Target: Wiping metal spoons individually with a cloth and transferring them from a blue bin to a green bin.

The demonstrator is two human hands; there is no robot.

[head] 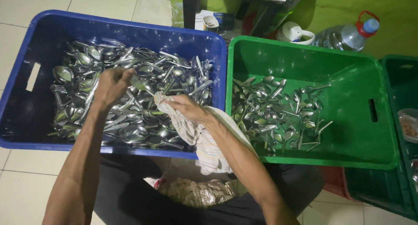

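Observation:
A blue crate on the left holds a heap of metal spoons and forks. My left hand is over that heap, fingers closed on a spoon. My right hand grips a pale striped cloth that drapes over the blue crate's front edge and down my forearm. To the right stands a green crate with a thinner layer of spoons and forks on its left side.
A second dark green crate sits at the far right with a small dish in it. Behind the crates are a clear water jug with a red handle, a white jug and table legs. A bag of shiny wrapped pieces lies in my lap.

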